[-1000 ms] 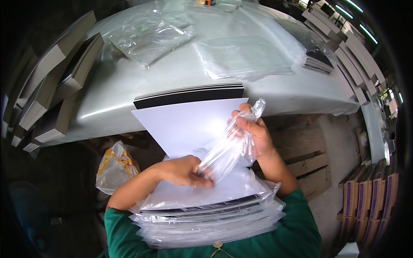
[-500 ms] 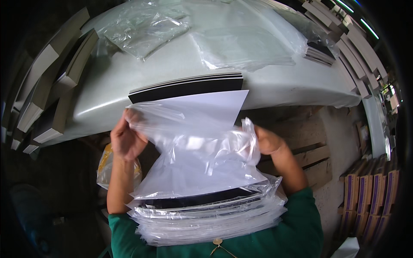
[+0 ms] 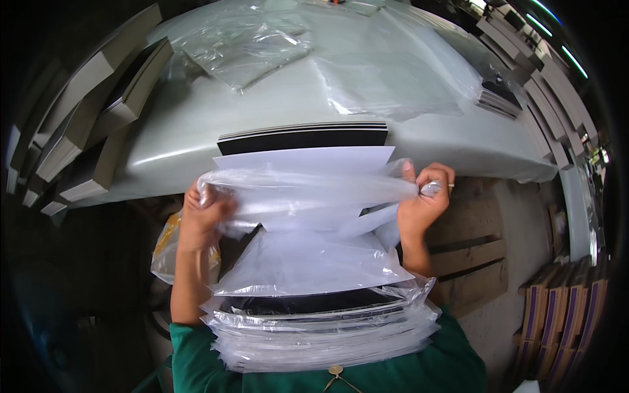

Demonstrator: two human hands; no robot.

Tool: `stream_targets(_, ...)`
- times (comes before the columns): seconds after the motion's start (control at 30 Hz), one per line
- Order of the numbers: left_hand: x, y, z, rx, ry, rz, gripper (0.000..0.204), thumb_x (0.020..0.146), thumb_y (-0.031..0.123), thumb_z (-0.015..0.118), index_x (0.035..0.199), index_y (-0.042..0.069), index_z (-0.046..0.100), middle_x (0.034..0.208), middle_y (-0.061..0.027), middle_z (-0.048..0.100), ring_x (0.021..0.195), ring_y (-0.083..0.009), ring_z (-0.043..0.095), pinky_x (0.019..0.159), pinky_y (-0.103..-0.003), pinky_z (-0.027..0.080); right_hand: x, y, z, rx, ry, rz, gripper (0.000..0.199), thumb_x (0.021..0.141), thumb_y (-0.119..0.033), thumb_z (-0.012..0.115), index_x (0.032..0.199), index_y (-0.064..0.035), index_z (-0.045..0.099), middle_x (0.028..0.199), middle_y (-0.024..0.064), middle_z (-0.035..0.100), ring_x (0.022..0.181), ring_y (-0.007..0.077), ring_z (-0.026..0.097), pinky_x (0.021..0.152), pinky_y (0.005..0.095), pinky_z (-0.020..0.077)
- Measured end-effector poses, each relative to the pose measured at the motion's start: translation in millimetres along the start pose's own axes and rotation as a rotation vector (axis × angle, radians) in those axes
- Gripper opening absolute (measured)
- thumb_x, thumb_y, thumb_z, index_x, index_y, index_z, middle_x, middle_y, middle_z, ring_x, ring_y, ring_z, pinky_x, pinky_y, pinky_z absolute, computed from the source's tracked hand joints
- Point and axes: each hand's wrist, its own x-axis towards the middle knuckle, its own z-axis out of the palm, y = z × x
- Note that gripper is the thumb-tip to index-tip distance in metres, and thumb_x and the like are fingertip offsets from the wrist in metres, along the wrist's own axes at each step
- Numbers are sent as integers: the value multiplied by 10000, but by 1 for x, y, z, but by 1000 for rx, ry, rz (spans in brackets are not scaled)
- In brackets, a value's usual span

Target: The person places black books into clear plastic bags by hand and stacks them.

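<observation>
A clear plastic bag (image 3: 314, 187) is stretched sideways between my two hands, its upper part gathered and slightly blurred. My left hand (image 3: 204, 216) is closed on the bag's left edge. The right edge is bunched in the curled fingers of my right hand (image 3: 424, 200). White sheets (image 3: 304, 156) show beyond the bag and through it, near a short stack of black and white boards (image 3: 301, 139) at the table's edge. Closer to my body lies a thick pile of plastic-wrapped sheets (image 3: 321, 340), with a black one (image 3: 295, 302) near its top.
Loose clear bags (image 3: 246, 52) and a flat heap of plastic sleeves (image 3: 386, 82) lie on the plastic-covered table (image 3: 164, 141). Thick board stacks (image 3: 98, 170) line the left side, others (image 3: 553, 108) the right. A wooden pallet (image 3: 472, 262) and brown cartons (image 3: 550, 314) stand lower right.
My right hand has moved up and outward, pulling the bag's upper part into a taut sideways band across the white sheet. My left hand keeps its hold. The view has shifted slightly.
</observation>
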Motion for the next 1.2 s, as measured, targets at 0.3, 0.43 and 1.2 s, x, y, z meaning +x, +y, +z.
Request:
stream_targets(0.3, 2, 35, 0, 432, -81, -53, 182, 848, 117, 576, 725, -17, 595, 600, 11, 528, 570, -58, 446, 563, -214, 378, 12, -20, -24, 101, -428, 7, 448, 597, 139, 517, 974, -51, 665, 835, 96, 634, 700, 184, 613, 624, 266, 468)
stream_targets(0.43, -6, 8, -30, 193, -433, -441, 147, 824, 125, 618, 860, -17, 627, 731, -15, 617, 683, -67, 555, 613, -196, 434, 2, -1, -77, 865, -777, 840, 436, 729, 59, 551, 1157, -23, 555, 773, 80, 616, 518, 70, 495, 443, 176, 353)
stream_targets(1.2, 21, -64, -65, 559, -545, -780, 225, 793, 230, 666, 837, 12, 631, 692, -21, 606, 605, -70, 559, 527, -202, 447, -38, 87, -44, 924, -604, 1004, 230, 818, -85, 503, 1028, 11, 509, 831, 58, 528, 587, 40, 410, 470, 180, 311)
